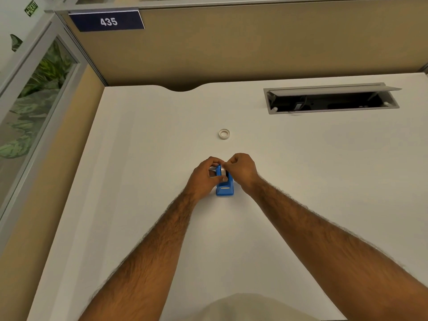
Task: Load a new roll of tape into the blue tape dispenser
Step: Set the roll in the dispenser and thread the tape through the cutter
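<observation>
Blue tape dispenser [224, 188] stands mid-bench [139, 158], left hand [203, 176] fingers clamped on its side, right hand [242, 169] fingers pinched together at the seated roll [223, 170]; a second tape roll [224, 134] lies nearer the far edge

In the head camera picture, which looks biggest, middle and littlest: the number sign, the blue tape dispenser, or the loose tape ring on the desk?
1. Number sign 435, the largest by far.
2. Blue tape dispenser, partly hidden by both hands.
3. Loose tape ring, the smallest, though it lies farther from the camera than the dispenser.

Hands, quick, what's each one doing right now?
Left hand: closed on the blue tape dispenser.
Right hand: fingers pinched at the tape roll in the dispenser.
</observation>
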Motion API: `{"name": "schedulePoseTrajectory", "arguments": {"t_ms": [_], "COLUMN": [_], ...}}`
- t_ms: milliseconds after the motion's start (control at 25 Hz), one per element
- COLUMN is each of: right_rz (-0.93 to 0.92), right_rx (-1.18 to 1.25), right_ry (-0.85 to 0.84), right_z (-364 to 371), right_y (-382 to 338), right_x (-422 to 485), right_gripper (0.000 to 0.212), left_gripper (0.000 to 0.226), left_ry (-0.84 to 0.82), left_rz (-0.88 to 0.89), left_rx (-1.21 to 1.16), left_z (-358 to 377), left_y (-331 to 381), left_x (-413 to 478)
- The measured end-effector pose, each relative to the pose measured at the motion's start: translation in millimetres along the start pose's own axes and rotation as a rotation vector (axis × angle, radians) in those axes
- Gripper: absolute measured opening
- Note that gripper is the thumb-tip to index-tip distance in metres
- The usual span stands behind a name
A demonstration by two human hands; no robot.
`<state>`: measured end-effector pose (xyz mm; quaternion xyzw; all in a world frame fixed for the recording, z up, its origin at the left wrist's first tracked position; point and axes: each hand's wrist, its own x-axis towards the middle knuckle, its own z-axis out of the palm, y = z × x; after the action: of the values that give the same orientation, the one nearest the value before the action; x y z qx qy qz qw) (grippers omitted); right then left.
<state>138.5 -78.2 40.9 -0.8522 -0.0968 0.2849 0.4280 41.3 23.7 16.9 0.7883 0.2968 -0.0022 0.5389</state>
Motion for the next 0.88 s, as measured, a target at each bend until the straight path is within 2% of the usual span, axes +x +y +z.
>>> {"name": "schedulePoseTrajectory", "arguments": {"t_ms": [160,360,520,720,880], "right_rz": [-0.008,-0.006,-0.02,-0.097,-0.15], "right_rx": [-0.006,-0.015,-0.01,-0.042,-0.109], "right_ry": [-0.015,0.017,0.037,0.035,0.05], "right_z": [-1,3,3,0,-2], "right_y": [6,2,0,9,18], "right_x": [-6,-2,5,0,-5], "right_gripper": [0.026,0.02,0.028,0.013,0.009], "left_gripper": [0.049,0.046,0.05,0.051,0.055], "left_ry": [0.009,0.009,0.011,0.002,0.004], "left_rz": [0.016,0.012,-0.006,0.012,0.02], "left_rx": [-0.023,0.008,0.011,0.011,0.003], "left_z": [2,2,3,2,1], "left_y": [-4,-2,1,-1,-4], "left_x": [-2,-1,-2,-2,0]}}
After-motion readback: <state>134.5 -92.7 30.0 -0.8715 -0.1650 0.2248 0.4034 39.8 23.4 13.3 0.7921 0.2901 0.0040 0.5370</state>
